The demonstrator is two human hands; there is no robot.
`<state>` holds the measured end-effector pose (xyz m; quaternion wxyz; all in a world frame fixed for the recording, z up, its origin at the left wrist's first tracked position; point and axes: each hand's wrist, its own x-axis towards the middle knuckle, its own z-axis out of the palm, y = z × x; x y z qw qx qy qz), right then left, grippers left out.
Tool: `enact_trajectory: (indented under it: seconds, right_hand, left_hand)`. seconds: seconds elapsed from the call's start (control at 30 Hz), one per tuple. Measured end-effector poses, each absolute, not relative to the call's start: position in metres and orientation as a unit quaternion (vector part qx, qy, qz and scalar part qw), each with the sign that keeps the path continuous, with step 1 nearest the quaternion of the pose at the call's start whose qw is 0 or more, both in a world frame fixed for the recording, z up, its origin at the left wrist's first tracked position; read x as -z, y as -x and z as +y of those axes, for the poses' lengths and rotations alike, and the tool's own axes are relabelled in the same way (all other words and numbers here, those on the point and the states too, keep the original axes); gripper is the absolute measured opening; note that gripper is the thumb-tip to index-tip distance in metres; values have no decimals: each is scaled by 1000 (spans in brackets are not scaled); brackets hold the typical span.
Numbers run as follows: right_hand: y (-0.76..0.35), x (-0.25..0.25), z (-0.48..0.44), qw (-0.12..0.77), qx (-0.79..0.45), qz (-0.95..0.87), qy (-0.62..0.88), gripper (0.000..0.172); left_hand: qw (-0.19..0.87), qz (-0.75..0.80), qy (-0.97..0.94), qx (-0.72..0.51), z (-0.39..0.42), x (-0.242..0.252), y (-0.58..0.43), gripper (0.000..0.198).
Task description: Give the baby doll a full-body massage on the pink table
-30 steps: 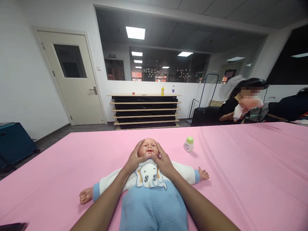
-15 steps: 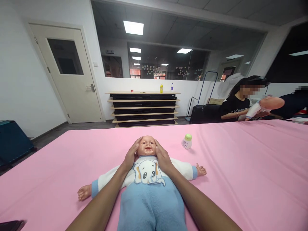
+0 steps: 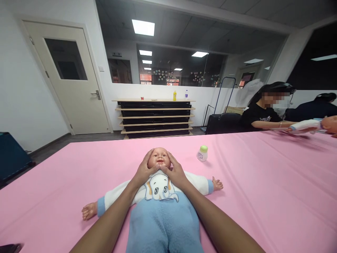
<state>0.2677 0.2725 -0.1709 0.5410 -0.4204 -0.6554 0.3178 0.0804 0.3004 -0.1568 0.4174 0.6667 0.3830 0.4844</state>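
A baby doll (image 3: 160, 196) in a white top with an elephant print and blue trousers lies on its back on the pink table cover (image 3: 263, 182). My left hand (image 3: 143, 170) cups the left side of the doll's head (image 3: 158, 157), fingers along its temple and thumb under the chin. My right hand (image 3: 176, 170) cups the other side the same way, thumb at the chin. Both thumbs meet below the doll's mouth. The doll's arms lie spread to either side.
A small white bottle with a green cap (image 3: 202, 153) stands right of the doll's head. At the far right, a seated person in black (image 3: 263, 112) lays another doll (image 3: 313, 125) on the table. A shelf unit (image 3: 155, 117) and door (image 3: 71, 79) stand behind.
My thumbs have slid from the doll's cheeks down to its chin. The person at the right has lowered their doll from chest height onto the table.
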Motion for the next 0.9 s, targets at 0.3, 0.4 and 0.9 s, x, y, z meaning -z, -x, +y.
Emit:
enact_trajectory:
  seconds: [0.3, 0.4, 0.9]
  right_hand:
    - [-268, 170, 273, 546, -312, -646, 433, 75]
    - [-268, 171, 273, 547, -313, -649, 426, 75]
    - [-268, 170, 272, 564, -340, -615, 434, 62]
  left_hand:
    - [437, 373, -655, -492, 300, 160, -82, 93]
    - [436, 376, -654, -491, 300, 160, -81, 85]
    - [461, 357, -626, -519, 303, 163, -80, 73]
